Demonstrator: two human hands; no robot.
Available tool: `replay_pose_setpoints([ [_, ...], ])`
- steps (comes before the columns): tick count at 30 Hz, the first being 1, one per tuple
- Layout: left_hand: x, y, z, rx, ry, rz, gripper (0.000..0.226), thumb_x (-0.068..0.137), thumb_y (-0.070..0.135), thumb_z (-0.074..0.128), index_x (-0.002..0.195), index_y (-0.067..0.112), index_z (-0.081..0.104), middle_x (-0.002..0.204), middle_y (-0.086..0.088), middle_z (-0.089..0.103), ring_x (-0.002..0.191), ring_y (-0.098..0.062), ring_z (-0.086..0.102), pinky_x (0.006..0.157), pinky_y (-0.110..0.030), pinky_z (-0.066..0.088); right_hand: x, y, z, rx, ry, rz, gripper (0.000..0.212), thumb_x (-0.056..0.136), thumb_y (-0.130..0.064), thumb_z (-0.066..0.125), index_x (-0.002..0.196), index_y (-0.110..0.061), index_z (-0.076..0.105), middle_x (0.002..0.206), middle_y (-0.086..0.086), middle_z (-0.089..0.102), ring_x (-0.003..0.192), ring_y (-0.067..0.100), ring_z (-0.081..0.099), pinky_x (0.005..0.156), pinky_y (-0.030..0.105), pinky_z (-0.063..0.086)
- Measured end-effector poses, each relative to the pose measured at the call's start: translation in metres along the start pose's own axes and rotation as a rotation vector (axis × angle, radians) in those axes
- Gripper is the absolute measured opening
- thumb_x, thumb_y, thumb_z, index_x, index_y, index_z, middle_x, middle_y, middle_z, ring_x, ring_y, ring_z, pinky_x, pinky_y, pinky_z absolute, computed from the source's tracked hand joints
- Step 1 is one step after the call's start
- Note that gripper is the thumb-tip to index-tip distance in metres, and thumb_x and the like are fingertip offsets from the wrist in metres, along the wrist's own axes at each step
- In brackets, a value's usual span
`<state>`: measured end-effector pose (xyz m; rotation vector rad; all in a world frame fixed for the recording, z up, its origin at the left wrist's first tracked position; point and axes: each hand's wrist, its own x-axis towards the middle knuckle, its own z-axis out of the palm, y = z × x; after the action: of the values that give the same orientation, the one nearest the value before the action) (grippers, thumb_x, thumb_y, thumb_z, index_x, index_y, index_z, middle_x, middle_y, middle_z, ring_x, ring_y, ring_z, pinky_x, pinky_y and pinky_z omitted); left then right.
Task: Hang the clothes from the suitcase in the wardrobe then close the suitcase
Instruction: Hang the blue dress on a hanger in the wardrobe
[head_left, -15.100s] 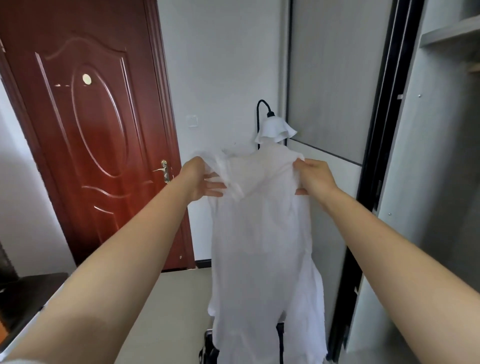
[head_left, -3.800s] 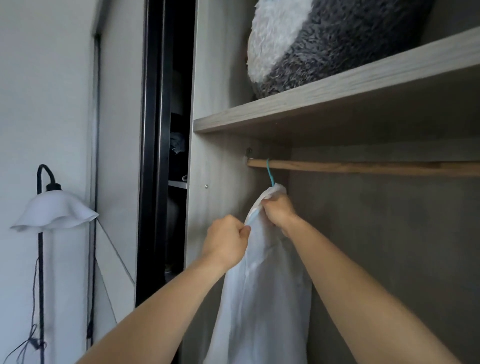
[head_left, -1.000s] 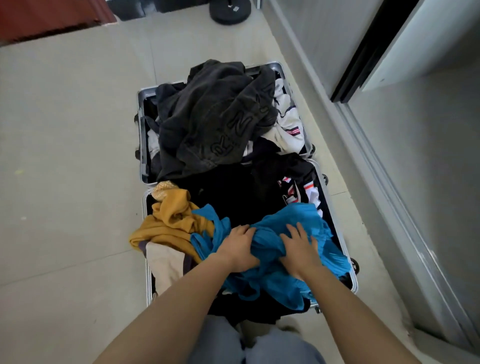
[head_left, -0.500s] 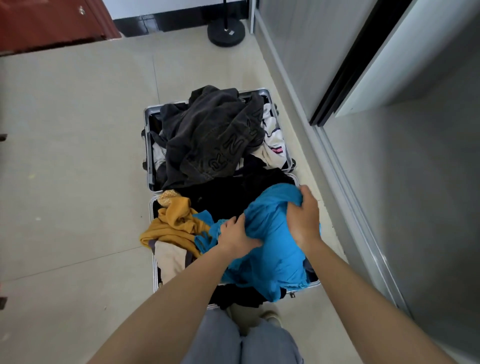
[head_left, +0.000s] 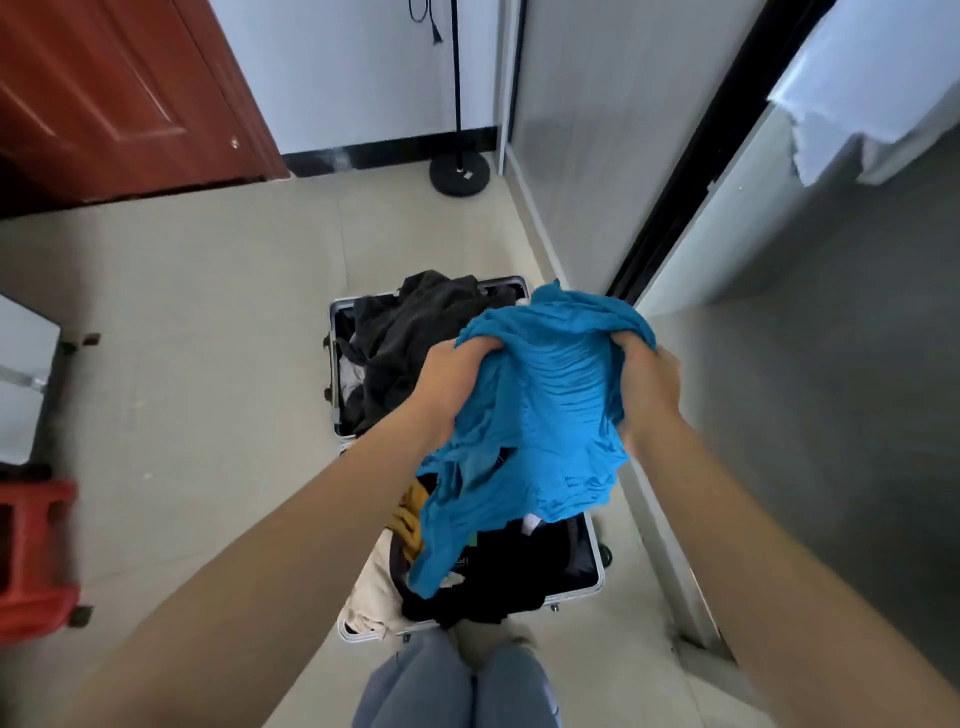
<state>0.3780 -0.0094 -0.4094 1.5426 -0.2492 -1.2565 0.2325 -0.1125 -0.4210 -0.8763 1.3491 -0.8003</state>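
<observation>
Our left hand is curled into a fist around a bunch of the blue garment, and our right hand grips the opposite side of it the same way, fingers buried in the cloth. We hold the garment in the air between the two hands, above the open suitcase on the tiled floor. Its loose lower folds hang down over the near half of the case, though we cannot tell whether they touch what lies there. In the far half a dark grey garment is heaped up. In the near half we see a mustard piece, a cream piece spilling over the near left rim, and black clothes. Our knees in pale jeans stand just at the near edge of the case. To the right is the open wardrobe, where a white garment hangs at the top right. Far off stand a round black lamp base and a red door — and at the left edge, a red stool.
</observation>
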Motion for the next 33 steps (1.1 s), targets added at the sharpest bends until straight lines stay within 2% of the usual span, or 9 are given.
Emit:
replay_pose_setpoints([
  [4,-0.069,0.105,0.012,0.028,-0.058,0.008,0.019,0.087,0.026,0.062,0.096,0.011,0.069,0.092,-0.01,0.074,0.077,-0.024,0.071,0.07,-0.032,0.058,-0.055,-0.099,-0.003,-0.183,-0.1,-0.066,0.003,0.082,-0.014,0.067,0.085,-0.015,0.066,0.084,0.002,0.068,0.085,0.024,0.067,0.074,0.032,0.055],
  [7,-0.113,0.168,0.022,0.049,-0.058,0.052,0.016,0.088,0.027,0.062,0.092,0.012,0.067,0.084,-0.008,0.073,0.07,-0.02,0.07,0.063,-0.028,0.057,-0.093,-0.15,-0.008,-0.582,-0.096,-0.245,0.028,0.081,-0.015,0.069,0.103,-0.013,0.052,0.086,-0.003,0.053,0.074,0.011,0.052,0.058,0.023,0.039],
  [11,-0.164,0.239,0.033,-0.033,-0.052,0.103,0.029,0.088,0.027,0.063,0.109,0.007,0.066,0.097,-0.013,0.073,0.084,-0.027,0.071,0.072,-0.038,0.06,-0.143,-0.187,-0.015,-0.762,-0.05,-0.494,0.044,0.077,-0.021,0.073,0.113,-0.013,0.051,0.105,0.0,0.052,0.102,0.022,0.052,0.079,0.033,0.042],
  [14,-0.193,0.276,0.038,-0.106,-0.073,0.13,0.025,0.091,0.027,0.061,0.104,0.006,0.067,0.09,-0.011,0.073,0.077,-0.026,0.07,0.065,-0.036,0.059,-0.183,-0.207,-0.011,-0.755,-0.405,-0.351,0.045,0.08,-0.037,0.076,0.113,-0.015,0.054,0.112,-0.002,0.058,0.096,0.011,0.057,0.065,0.019,0.041],
  [17,-0.213,0.298,0.043,-0.19,-0.096,0.158,0.024,0.093,0.025,0.059,0.105,0.005,0.067,0.092,-0.011,0.073,0.077,-0.025,0.069,0.066,-0.037,0.06,-0.213,-0.211,-0.015,-0.828,-0.779,-0.113,0.056,0.072,-0.053,0.079,0.119,-0.029,0.059,0.112,-0.014,0.067,0.096,-0.003,0.064,0.082,0.017,0.052],
  [19,-0.218,0.305,0.04,-0.219,-0.096,0.166,0.029,0.092,0.025,0.06,0.111,0.005,0.067,0.104,-0.013,0.072,0.091,-0.028,0.069,0.078,-0.042,0.059,-0.216,-0.201,-0.017,-1.012,-0.741,-0.128,0.069,0.061,-0.055,0.08,0.119,-0.022,0.064,0.11,-0.006,0.07,0.095,0.01,0.067,0.088,0.028,0.054],
  [24,-0.227,0.31,0.014,-0.294,0.034,0.205,0.033,0.086,0.026,0.068,0.114,0.009,0.063,0.102,-0.008,0.07,0.087,-0.022,0.068,0.063,-0.031,0.059,-0.215,-0.242,-0.027,-0.808,-0.405,-0.156,0.01,0.077,-0.008,0.073,0.083,-0.001,0.069,0.073,0.008,0.066,0.057,0.017,0.061,0.05,0.02,0.049],
  [30,-0.225,0.296,-0.025,-0.244,0.054,0.178,0.029,0.082,0.019,0.071,0.109,0.014,0.062,0.111,-0.007,0.067,0.086,-0.017,0.064,0.05,-0.023,0.054,-0.22,-0.318,-0.023,-0.588,-0.375,-0.216,0.039,0.072,-0.031,0.08,0.104,-0.01,0.073,0.096,0.009,0.075,0.089,0.027,0.072,0.089,0.044,0.056],
  [33,-0.224,0.289,-0.036,-0.208,0.04,0.232,0.077,0.074,0.022,0.08,0.14,0.021,0.039,0.122,-0.007,0.063,0.095,-0.019,0.064,0.056,-0.027,0.053,-0.233,-0.334,-0.012,-0.518,-0.4,-0.234,0.032,0.08,-0.032,0.076,0.102,-0.01,0.071,0.092,0.007,0.075,0.08,0.021,0.073,0.077,0.032,0.06],
])
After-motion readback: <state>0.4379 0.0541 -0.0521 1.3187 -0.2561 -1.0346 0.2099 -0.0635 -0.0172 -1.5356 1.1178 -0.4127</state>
